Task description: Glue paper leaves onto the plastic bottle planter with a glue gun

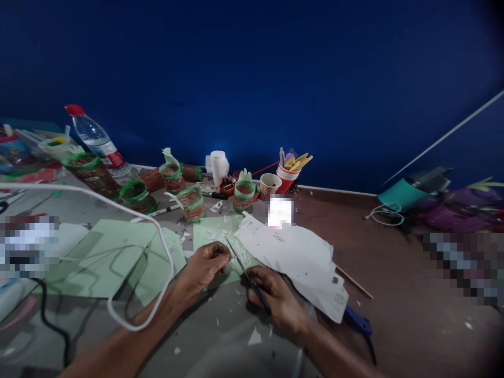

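Observation:
My left hand (212, 261) is closed in a pinch above a light green paper sheet (202, 231). A tiny pale scrap (232, 256) seems to show at its fingertips, too small to name surely. In my right hand (273, 294) is a black-handled cutting tool (241, 262), its thin dark blade angled up and left, close to the left fingertips. Whether it is scissors or a knife I cannot tell. White paper cuttings (244, 252) lie scattered under the blade. Beside my right hand rests a large torn-edged white paper (291, 252) with small pencilled shapes.
Brown cups with green rims (191, 205) stand behind my hands. A red cup (289, 178) holds yellow plastic cutlery. At left are a tilted-looking water bottle (98, 139) and a looping white cable (167, 252). A wooden stick (354, 282) and blue-handled tool (358, 319) lie right.

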A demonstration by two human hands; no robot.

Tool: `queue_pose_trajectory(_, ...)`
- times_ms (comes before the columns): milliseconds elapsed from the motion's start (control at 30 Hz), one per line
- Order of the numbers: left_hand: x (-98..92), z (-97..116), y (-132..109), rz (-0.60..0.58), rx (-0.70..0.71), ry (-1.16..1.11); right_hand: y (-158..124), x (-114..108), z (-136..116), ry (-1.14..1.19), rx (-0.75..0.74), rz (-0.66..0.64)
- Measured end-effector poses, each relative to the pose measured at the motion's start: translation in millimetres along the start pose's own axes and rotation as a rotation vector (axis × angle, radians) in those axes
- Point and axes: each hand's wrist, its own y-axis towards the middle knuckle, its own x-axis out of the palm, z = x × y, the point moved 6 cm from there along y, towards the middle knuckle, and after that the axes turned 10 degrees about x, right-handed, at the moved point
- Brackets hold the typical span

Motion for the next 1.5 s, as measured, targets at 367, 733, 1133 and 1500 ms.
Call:
queue_pose_trajectory(367,-2.5,-0.5,3.0,-0.002,-0.012,0.015,0.9,-0.8,5.6,-0.016,-0.005,-0.011)
queue_pose_trajectory(733,-3.2,1.6,2.8,0.049,-0.029,-0.021,0.8,0.3,3.6,-0.042,0.014,0.006)
queue_pose_trajectory(1133,-2.0,8.4,1.4,0.074,-0.043,-0.039,2.5,-4.4,13.2,-0.016,0.018,-0.006)
queue_pose_trajectory(1500,-3.1,0.4,2.3,0.077,-0.071,-0.149,3.2,-3.3,13.1,-0.042,0.027,0.031)
